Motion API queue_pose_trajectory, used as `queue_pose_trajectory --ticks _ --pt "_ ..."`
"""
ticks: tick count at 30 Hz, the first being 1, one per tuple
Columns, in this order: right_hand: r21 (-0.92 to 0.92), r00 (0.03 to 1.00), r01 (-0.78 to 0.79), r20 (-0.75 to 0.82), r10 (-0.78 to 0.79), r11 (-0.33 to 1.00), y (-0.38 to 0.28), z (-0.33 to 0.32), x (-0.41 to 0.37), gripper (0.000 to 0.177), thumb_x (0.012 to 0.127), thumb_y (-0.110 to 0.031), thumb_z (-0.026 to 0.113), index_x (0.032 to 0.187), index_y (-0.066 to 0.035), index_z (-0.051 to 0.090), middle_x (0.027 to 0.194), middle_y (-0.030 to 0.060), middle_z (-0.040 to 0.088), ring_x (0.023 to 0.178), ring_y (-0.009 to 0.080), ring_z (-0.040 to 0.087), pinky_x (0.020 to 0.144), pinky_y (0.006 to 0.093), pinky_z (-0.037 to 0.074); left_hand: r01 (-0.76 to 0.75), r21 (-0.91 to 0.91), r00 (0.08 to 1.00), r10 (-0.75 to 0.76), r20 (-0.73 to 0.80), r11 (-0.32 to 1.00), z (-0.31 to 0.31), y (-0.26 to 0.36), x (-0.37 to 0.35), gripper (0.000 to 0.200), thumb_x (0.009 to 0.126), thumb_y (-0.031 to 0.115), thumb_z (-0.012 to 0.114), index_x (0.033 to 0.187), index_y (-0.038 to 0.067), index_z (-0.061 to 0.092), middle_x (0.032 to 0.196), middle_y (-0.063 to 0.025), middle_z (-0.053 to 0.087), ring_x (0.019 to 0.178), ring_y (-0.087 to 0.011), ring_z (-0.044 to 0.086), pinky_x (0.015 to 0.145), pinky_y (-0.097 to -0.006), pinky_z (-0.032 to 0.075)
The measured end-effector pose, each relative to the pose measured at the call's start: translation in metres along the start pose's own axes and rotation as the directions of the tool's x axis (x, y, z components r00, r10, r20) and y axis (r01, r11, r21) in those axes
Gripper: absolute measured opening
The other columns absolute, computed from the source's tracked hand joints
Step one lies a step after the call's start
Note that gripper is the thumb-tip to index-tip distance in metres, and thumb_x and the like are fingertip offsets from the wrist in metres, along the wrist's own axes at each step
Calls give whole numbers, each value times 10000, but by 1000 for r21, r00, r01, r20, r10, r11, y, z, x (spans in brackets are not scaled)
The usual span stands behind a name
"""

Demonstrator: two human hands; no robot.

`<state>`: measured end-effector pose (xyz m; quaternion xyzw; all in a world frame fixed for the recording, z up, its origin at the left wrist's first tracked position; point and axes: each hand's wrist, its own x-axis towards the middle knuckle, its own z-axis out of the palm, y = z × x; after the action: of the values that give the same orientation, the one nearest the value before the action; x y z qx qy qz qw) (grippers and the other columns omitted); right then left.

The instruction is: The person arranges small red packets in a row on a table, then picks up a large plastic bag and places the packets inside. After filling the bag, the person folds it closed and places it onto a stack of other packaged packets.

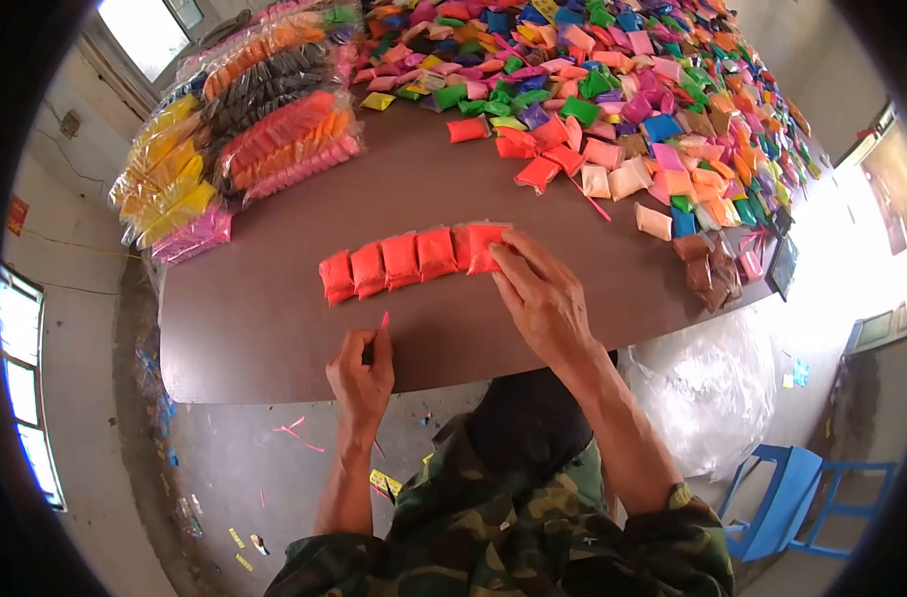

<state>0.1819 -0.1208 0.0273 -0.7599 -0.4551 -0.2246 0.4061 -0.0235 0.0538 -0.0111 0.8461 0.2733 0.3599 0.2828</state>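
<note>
A row of several small red packets (401, 261) lies across the brown table, each in clear wrap. My right hand (541, 289) grips the red packet (486, 248) at the right end of this row, fingertips on its right edge. Nearer the table's front edge, my left hand (362, 368) is closed, with a thin pink strip (385, 319) sticking up from its fingers. That hand is below the row and apart from it.
A big heap of colourful packets (612, 90) covers the back and right of the table (264, 328). Bundled packets in clear bags (292, 139) are stacked at the back left. Brown packets (710, 274) lie by the right edge. A blue stool (777, 497) and clear plastic (707, 388) are below.
</note>
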Motion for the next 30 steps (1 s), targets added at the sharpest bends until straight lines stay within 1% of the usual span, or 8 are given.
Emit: queue_pose_trajectory --ticks 6,9,12,15,20,22,27,30 --pt "-1 993 39 109 -39 999 20 32 6 281 918 17 694 1198 -14 688 1272 121 678 1047 330 724 879 425 599 2 0 1000 -2 -6 1000 2 2 2 98 983 56 747 944 27 661 726 -143 624 576 -226 575 590 -326 487" --pt "13 981 -22 194 19 1000 16 31 4 306 911 19 690 1217 0 680 1274 124 675 1062 337 718 907 429 592 2 12 1000 -2 -1 1000 0 5 3 106 975 53 759 936 28 664 723 -138 620 578 -236 575 585 -328 481" --pt "-14 989 41 146 -39 999 18 38 3 334 910 12 693 1244 5 674 1282 127 672 1073 322 719 903 427 586 7 37 1000 -7 9 999 2 5 2 115 965 51 771 924 25 666 728 -130 626 591 -242 591 587 -330 484" --pt "-9 987 43 154 -41 999 18 41 2 358 904 7 703 1260 1 675 1294 127 671 1097 309 715 901 416 580 -6 51 1000 6 6 999 3 3 1 121 958 48 780 915 22 670 736 -127 636 605 -248 607 594 -337 491" --pt "-6 986 -23 164 24 1000 12 31 7 395 885 -43 729 1274 -10 676 1324 128 666 1141 323 695 940 443 552 -29 40 999 29 -22 999 5 0 0 126 950 46 788 902 19 674 747 -128 657 615 -256 626 603 -344 499" --pt "-26 987 -49 154 53 998 16 25 12 407 884 -60 731 1284 -19 672 1336 132 662 1165 334 683 955 456 542 6 42 1000 -5 -14 999 5 0 0 130 947 49 790 896 18 674 749 -129 665 617 -255 634 600 -345 499" --pt "-198 989 -105 79 122 975 63 9 38 393 903 -47 701 1295 -49 669 1374 131 643 1228 350 649 956 467 539 2 71 1000 -3 8 997 4 -2 -2 135 944 52 791 890 19 671 748 -131 670 608 -257 634 589 -349 500" --pt "-256 995 -42 80 64 966 114 21 48 367 916 -29 681 1281 -63 676 1398 113 631 1242 344 637 952 467 543 -12 70 1000 11 4 997 6 -3 -1 135 945 52 788 893 22 668 744 -131 667 600 -259 628 582 -351 499"
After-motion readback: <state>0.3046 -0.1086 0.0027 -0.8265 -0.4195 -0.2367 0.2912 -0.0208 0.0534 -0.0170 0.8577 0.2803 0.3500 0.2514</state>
